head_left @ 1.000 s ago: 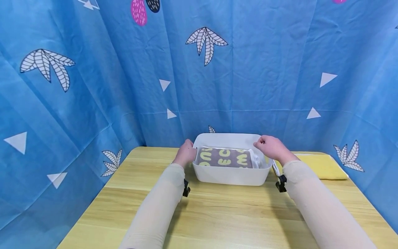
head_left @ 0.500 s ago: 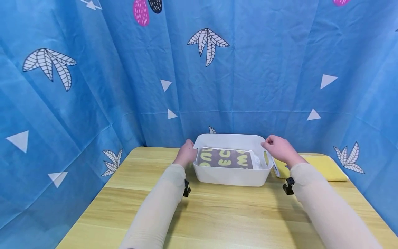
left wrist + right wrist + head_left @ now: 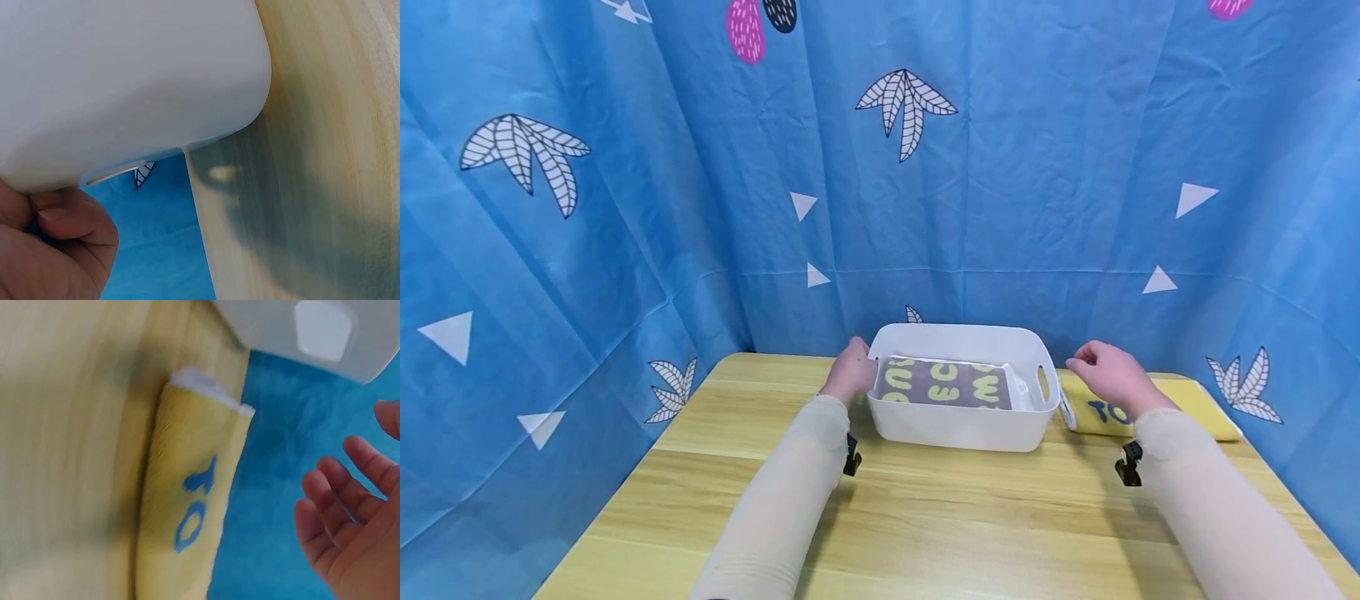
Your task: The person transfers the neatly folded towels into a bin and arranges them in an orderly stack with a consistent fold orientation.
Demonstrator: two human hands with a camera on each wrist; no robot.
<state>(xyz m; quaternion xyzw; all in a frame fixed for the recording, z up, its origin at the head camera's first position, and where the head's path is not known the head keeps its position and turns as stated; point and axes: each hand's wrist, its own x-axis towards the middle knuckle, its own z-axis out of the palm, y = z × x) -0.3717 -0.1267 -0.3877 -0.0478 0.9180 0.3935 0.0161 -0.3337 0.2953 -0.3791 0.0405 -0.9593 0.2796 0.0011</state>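
A white plastic basket [image 3: 958, 430] with handle cutouts stands at the back middle of the table. Folded inside it is a grey cloth [image 3: 943, 385] with yellow letters. At the basket's left end my left hand [image 3: 850, 372] grips the rim; the left wrist view shows its curled fingers [image 3: 81, 215] right at the edge. My right hand [image 3: 1112, 377] hovers to the right of the basket, over a folded yellow towel [image 3: 1195, 404] with blue letters. The right wrist view shows its fingers [image 3: 340, 478] loosely bent with nothing in them, apart from both towel and basket.
The wooden table [image 3: 925, 525] reaches back to a blue patterned curtain [image 3: 1037, 183], which also hangs along both sides. The towel lies close beside the basket's right end. A small black device [image 3: 1129, 464] sits at the right wrist, another [image 3: 852, 456] at the left.
My right hand has let go of the basket's right end and moved right, over the yellow towel, uncovering the right handle cutout. The left hand has stayed at the left rim.
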